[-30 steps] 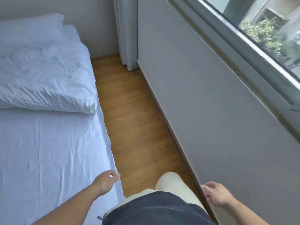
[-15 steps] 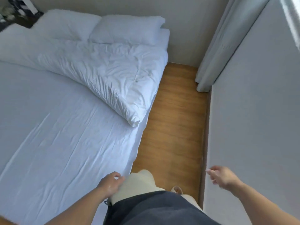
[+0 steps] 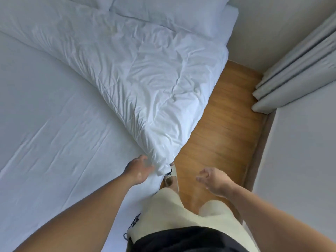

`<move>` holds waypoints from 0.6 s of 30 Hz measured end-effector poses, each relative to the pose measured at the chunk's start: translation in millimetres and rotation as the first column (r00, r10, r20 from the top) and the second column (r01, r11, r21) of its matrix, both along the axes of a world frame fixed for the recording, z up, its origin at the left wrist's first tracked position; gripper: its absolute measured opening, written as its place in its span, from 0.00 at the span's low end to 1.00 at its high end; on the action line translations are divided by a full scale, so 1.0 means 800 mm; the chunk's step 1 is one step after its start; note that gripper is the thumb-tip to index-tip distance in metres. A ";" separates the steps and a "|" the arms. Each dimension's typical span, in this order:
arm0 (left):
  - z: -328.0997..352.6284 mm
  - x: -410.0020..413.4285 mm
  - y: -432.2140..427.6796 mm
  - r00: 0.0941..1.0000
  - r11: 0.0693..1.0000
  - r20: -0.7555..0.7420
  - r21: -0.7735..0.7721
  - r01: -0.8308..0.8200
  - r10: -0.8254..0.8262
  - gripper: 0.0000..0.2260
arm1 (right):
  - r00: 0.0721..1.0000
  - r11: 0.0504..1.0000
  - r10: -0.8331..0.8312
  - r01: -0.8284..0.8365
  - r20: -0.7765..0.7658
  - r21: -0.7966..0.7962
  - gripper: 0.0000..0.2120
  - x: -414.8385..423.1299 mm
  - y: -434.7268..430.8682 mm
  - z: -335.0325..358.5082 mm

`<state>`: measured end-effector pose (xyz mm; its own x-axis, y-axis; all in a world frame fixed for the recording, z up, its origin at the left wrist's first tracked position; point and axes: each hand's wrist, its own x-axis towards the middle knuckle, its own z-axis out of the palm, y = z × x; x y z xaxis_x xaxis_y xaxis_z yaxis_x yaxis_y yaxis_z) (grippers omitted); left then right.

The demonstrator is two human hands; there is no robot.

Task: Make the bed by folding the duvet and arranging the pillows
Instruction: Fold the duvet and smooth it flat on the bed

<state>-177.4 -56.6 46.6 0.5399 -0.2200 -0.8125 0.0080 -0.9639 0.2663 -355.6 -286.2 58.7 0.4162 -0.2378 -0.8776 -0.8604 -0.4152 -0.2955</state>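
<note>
Both hands loose, grasping nothing: left hand reaches the duvet corner at the edge of the bed, likely to fold it; right hand ready beside

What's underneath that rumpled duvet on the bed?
The white sheet runs in under the duvet, and the duvet's right side drapes over the bed's edge beside the wooden floor. Anything else beneath it is covered, so I cannot tell.
</note>
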 end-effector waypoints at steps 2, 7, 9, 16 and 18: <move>-0.015 0.056 -0.032 0.994 0.999 0.096 -0.010 0.050 -0.049 0.29 | 0.999 0.999 0.038 -0.038 0.000 0.030 0.26 0.066 -0.002 -0.027; -0.062 0.172 -0.080 0.728 0.819 0.377 0.210 0.534 -0.572 0.34 | 1.000 0.974 0.022 -0.024 0.009 0.226 0.48 0.176 0.027 -0.105; -0.085 0.206 -0.094 0.571 0.650 0.309 0.353 0.673 -0.760 0.34 | 1.000 0.966 0.020 -0.018 -0.002 0.259 0.52 0.201 0.052 -0.135; -0.092 0.243 -0.151 0.408 0.356 -0.006 0.476 0.804 -0.913 0.15 | 0.987 0.952 0.091 -0.126 0.136 0.278 0.05 0.229 0.016 -0.165; -0.076 0.246 -0.177 0.472 0.460 0.086 0.429 0.777 -0.877 0.10 | 0.984 0.953 0.077 -0.119 0.158 0.278 0.05 0.230 -0.033 -0.150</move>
